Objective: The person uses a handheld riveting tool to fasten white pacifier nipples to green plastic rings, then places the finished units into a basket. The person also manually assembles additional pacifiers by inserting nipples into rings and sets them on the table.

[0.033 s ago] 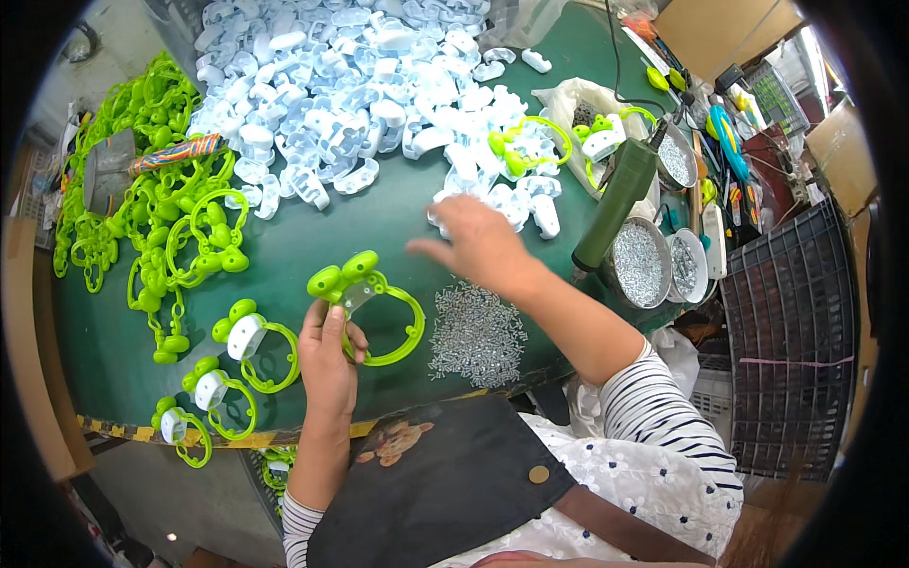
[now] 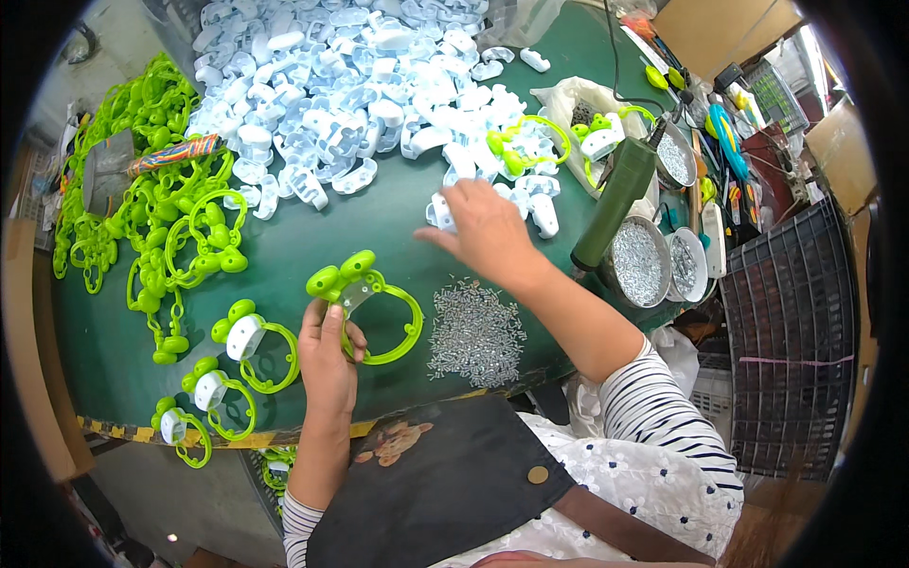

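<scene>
A green-topped workbench (image 2: 312,246) is filling most of the view under bright, even light. A dark plastic crate (image 2: 791,350) is standing at its right, with cardboard boxes (image 2: 720,33) sitting behind.

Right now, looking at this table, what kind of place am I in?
Most likely a small assembly workshop for plastic parts. The green table carries a big heap of white plastic pieces, piles of green ring parts and a scatter of small screws, and the left hand holds one green ring part.
</scene>
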{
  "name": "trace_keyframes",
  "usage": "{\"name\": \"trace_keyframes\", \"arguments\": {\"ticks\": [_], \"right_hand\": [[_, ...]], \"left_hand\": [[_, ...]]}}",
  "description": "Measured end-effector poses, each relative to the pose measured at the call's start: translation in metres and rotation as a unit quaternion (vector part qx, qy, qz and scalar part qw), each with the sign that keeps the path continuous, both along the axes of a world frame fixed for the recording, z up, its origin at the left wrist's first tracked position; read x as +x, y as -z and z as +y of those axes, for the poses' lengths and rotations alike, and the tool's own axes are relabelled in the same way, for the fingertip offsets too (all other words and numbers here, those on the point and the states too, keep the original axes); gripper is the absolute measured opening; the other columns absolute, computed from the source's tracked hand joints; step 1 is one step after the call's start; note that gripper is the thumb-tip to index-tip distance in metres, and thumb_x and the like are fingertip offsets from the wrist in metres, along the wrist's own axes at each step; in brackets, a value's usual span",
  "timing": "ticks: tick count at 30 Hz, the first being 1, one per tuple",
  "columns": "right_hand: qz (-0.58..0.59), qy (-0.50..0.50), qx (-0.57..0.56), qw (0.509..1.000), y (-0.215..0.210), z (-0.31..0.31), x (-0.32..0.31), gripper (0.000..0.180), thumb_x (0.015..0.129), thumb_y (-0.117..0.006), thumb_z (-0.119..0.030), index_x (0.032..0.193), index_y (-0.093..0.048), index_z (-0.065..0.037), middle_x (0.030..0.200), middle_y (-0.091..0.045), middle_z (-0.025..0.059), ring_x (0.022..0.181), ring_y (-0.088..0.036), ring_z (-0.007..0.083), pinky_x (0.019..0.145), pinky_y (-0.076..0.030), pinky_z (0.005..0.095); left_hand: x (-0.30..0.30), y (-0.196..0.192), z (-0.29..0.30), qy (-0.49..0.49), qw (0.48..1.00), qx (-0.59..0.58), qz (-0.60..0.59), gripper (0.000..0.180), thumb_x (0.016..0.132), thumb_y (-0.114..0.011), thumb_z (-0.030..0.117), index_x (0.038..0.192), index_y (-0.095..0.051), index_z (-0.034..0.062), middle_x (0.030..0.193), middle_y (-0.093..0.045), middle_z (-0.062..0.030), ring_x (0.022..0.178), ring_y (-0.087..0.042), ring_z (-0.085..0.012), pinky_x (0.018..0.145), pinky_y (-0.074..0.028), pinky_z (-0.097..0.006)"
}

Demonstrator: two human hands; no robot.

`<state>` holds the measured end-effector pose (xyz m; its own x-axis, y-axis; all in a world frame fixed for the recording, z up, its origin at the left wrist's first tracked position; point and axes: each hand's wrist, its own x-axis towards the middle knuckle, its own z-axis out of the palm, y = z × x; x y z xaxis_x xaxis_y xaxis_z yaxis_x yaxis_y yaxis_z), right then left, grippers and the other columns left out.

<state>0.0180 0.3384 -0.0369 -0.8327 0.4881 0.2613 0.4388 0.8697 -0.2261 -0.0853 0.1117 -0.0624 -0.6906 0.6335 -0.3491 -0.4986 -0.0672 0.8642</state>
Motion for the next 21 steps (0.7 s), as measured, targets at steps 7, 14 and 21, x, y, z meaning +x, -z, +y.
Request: {"name": "trace_keyframes", "arguments": {"ticks": [7,14,21], "right_hand": [[0.063,-0.029,0.025,0.997,0.027,0.017,-0.014,0.045,0.074,-0.078,-0.025,0.109,-0.060,-0.005,0.096,-0.060,0.0099,0.094,-0.059,0.0282,0.080,-0.051,0.0377],[0.150,-0.281,-0.049,0.947,0.001,-0.015,-0.027,0.040,0.073,-0.073,-0.012,0.111,-0.060,-0.006,0.097,-0.061,0.0080,0.092,-0.059,0.0258,0.079,-0.050,0.0359],[0.154,-0.353,0.040,0.922,-0.006,-0.053,-0.029,0.030,0.076,-0.060,-0.010,0.106,-0.063,-0.005,0.112,-0.056,0.0086,0.094,-0.057,0.0229,0.080,-0.050,0.0335]], "left_hand": [[0.002,0.004,0.009,-0.041,0.998,-0.009,-0.043,0.040,0.101,-0.053,0.020,0.134,-0.044,-0.0007,0.082,-0.057,-0.0025,0.063,-0.054,-0.0082,0.051,-0.042,-0.022],[0.000,0.013,0.007,-0.069,0.996,0.009,-0.052,0.040,0.102,-0.054,0.021,0.134,-0.044,-0.0007,0.090,-0.057,-0.0032,0.066,-0.055,-0.0092,0.053,-0.043,-0.023],[0.006,0.001,0.003,-0.045,0.999,0.013,0.009,0.043,0.101,-0.056,0.021,0.135,-0.045,-0.0017,0.096,-0.060,-0.0039,0.069,-0.055,-0.0082,0.055,-0.043,-0.022]]}}
